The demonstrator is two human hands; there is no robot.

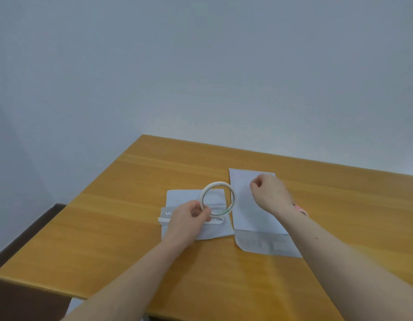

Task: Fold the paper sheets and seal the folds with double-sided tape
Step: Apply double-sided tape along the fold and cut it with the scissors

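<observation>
Nearest, on the wooden table (pixel 108 228), a long folded sheet (pixel 247 214) lies lengthwise, its near end showing a paler band. Just left of it lies a smaller sheet (pixel 184 198) with a clear ruler (pixel 218 220) across it. The left hand (pixel 189 216) pinches the tape roll (pixel 218 196) by its lower rim, holding it upright above that sheet. Farther off, the right hand (pixel 269 193) sits over the long sheet's far half, fingers curled; whether it pinches anything is unclear.
</observation>
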